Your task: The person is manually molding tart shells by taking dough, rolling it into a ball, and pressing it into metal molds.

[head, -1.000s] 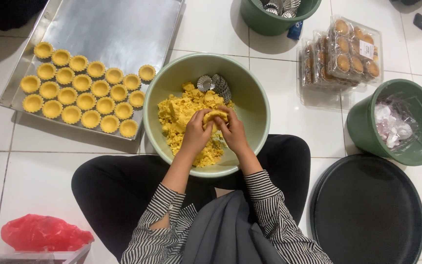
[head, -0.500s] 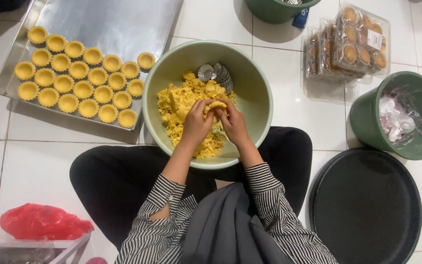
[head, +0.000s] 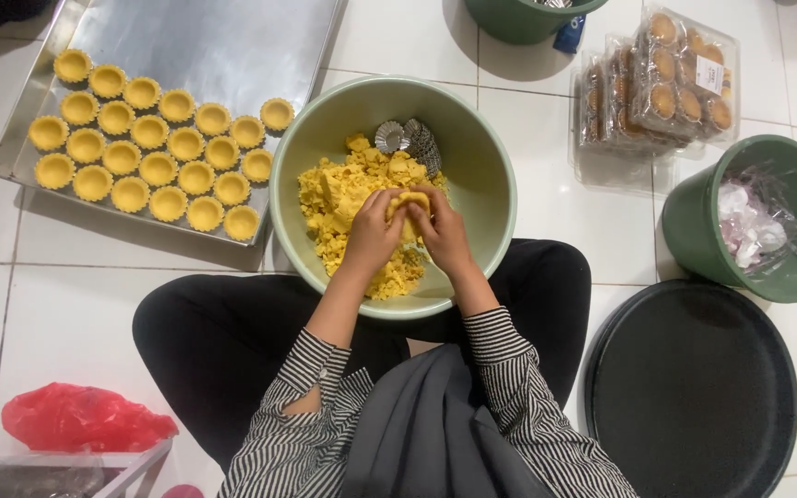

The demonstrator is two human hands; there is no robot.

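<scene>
- Metal baking tray (head: pixel 232 46) upper left, rows of yellow tart shells (head: pixel 149 152)
- Packs of baked tarts (head: pixel 661 83) upper right
- Green bucket (head: pixel 694 231), right
- Black round tray (head: pixel 694 387)
- Red plastic bag (head: pixel 85 420)

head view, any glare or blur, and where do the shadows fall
Head view: sharp overall, hands not blurred. Soft glare washes the bare part of the metal tray and the white floor tiles. The green bowl casts a soft shadow to its left, onto the tray's edge. Lighting is even, from overhead. The tile lines bow slightly at the picture's edges, a mild wide-angle distortion.
</scene>
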